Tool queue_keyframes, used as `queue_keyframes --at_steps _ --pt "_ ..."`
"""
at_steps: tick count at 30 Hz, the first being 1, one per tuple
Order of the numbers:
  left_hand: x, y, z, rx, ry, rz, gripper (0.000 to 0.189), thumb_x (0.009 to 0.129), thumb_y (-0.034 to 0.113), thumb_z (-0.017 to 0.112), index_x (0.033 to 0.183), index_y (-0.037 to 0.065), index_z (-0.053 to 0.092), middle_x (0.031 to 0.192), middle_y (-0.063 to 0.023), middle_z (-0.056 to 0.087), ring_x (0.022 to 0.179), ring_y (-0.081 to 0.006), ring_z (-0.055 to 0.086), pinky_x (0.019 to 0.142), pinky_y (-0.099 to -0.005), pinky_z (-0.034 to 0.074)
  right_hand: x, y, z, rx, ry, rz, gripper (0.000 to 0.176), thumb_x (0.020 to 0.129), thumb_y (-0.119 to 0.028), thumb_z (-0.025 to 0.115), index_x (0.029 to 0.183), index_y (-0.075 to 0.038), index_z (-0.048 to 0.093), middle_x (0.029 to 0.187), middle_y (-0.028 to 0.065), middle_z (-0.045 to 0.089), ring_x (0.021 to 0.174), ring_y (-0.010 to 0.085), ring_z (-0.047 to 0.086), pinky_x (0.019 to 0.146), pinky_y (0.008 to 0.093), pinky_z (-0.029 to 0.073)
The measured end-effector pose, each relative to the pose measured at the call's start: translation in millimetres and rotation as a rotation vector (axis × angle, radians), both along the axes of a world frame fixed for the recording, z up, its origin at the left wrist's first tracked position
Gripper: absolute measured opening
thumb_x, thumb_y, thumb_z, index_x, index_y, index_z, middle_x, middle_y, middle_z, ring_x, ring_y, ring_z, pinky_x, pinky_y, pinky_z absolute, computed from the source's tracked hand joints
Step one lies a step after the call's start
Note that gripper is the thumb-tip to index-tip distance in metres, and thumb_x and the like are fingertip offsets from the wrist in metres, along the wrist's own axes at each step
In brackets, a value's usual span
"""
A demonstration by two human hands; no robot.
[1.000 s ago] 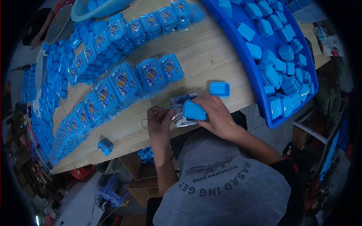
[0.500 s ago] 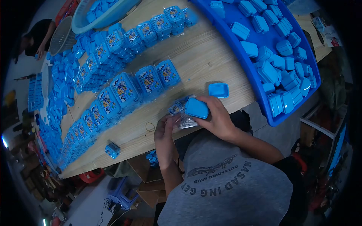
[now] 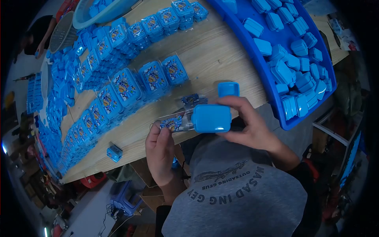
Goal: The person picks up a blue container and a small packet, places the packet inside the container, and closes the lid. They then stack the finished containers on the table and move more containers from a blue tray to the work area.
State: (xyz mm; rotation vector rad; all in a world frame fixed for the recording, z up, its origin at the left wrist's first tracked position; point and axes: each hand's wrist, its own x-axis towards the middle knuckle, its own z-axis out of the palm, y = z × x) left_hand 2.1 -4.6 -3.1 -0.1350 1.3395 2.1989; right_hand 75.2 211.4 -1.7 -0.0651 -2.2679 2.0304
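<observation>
My right hand (image 3: 252, 124) grips a light blue plastic box (image 3: 212, 118) with rounded corners, thumb and fingers at its right end. Between the thumb and fingers of my left hand (image 3: 160, 152) is a clear plastic bag (image 3: 171, 124) with a colourful cartoon print. The bag stretches to the box's left end and overlaps it there. Behind the box, more printed bags (image 3: 193, 98) lie on the wooden table (image 3: 213, 51). An open blue box (image 3: 228, 89) sits just beyond my right fingers.
Bagged boxes with cartoon prints stand in stacked rows (image 3: 126, 85) at the left. A large blue tray (image 3: 252, 57) of boxes is at the right. Loose blue pieces (image 3: 59, 87) and a basin (image 3: 79, 21) fill the far left, near another person (image 3: 41, 33). One small packet (image 3: 114, 153) lies near the front edge.
The box has come nearer and turned level. My left hand has moved left and toward me, drawing the bag out flat between the two hands.
</observation>
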Motion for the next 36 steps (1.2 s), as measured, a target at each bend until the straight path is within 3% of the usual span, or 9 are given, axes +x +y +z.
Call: queue_keyframes --at_steps 5,12,14,17,19,22,29,32,36 --pt "6 10 18 -0.072 0.072 0.020 0.020 0.087 0.009 0.051 0.104 -0.003 0.052 0.096 -0.0060 0.058 0.081 -0.0066 0.050 0.069 -0.0185 0.039 -7 7 15 0.262 0.065 0.014 0.056 0.066 -0.006 0.072 0.117 -0.008 0.049 0.112 0.0106 0.052 0.106 0.0280 0.049 0.089 0.0365 0.040" --pt "10 19 33 -0.406 0.185 -0.128 0.023 0.079 0.002 0.054 0.101 -0.003 0.053 0.101 -0.0111 0.056 0.088 -0.0140 0.052 0.084 -0.0271 0.040 -5 12 16 0.266 0.050 0.097 0.054 0.064 -0.007 0.072 0.114 -0.008 0.052 0.112 0.0099 0.052 0.107 0.0275 0.048 0.088 0.0367 0.040" --pt "10 25 36 -0.553 0.308 -0.143 0.029 0.077 0.003 0.055 0.105 -0.003 0.050 0.106 -0.0130 0.053 0.089 -0.0152 0.050 0.087 -0.0284 0.038 -7 9 12 0.247 0.086 0.118 0.055 0.063 -0.007 0.073 0.114 -0.008 0.053 0.112 0.0098 0.052 0.107 0.0272 0.049 0.088 0.0368 0.040" --pt "15 18 4 -0.432 0.886 0.238 0.043 0.076 0.010 0.058 0.115 -0.002 0.042 0.114 -0.0145 0.046 0.098 -0.0192 0.047 0.091 -0.0323 0.035 -5 -3 10 0.099 0.086 0.023 0.057 0.061 -0.006 0.075 0.113 -0.008 0.053 0.112 0.0105 0.051 0.106 0.0271 0.049 0.086 0.0355 0.041" --pt "19 19 2 -0.194 0.594 0.389 0.058 0.078 0.019 0.058 0.127 0.002 0.031 0.122 -0.0159 0.042 0.113 -0.0244 0.041 0.097 -0.0372 0.031 -5 -9 8 0.104 0.171 -0.050 0.058 0.059 -0.005 0.076 0.112 -0.007 0.053 0.109 0.0110 0.050 0.102 0.0269 0.050 0.082 0.0342 0.043" --pt "41 38 13 0.145 -0.051 0.370 0.059 0.082 0.020 0.057 0.130 0.003 0.027 0.125 -0.0160 0.041 0.115 -0.0240 0.042 0.098 -0.0377 0.033 -1 -17 4 0.279 0.291 -0.065 0.059 0.057 -0.005 0.077 0.111 -0.006 0.052 0.105 0.0112 0.049 0.096 0.0266 0.051 0.077 0.0335 0.045" --pt "41 47 16 0.029 -0.162 0.007 0.055 0.080 0.007 0.060 0.127 0.000 0.031 0.118 -0.0101 0.048 0.109 -0.0185 0.048 0.094 -0.0327 0.038 -3 -28 -12 0.460 0.496 -0.103 0.068 0.056 -0.005 0.077 0.118 -0.007 0.048 0.103 0.0112 0.047 0.091 0.0279 0.050 0.075 0.0372 0.044" --pt "39 43 25 -0.052 -0.165 -0.105 0.058 0.078 0.005 0.063 0.127 0.000 0.031 0.118 -0.0096 0.048 0.109 -0.0176 0.048 0.094 -0.0318 0.037 -12 -24 3 0.412 0.428 -0.130 0.083 0.056 -0.007 0.077 0.129 -0.008 0.038 0.112 0.0131 0.046 0.101 0.0306 0.047 0.089 0.0421 0.039" --pt "37 40 32 -0.112 -0.234 -0.330 0.065 0.075 0.005 0.066 0.129 0.000 0.030 0.122 -0.0092 0.045 0.112 -0.0181 0.045 0.095 -0.0322 0.037 -19 -1 19 0.377 0.287 0.150 0.096 0.057 -0.014 0.078 0.137 -0.009 0.025 0.125 0.0129 0.041 0.115 0.0297 0.041 0.104 0.0490 0.022"
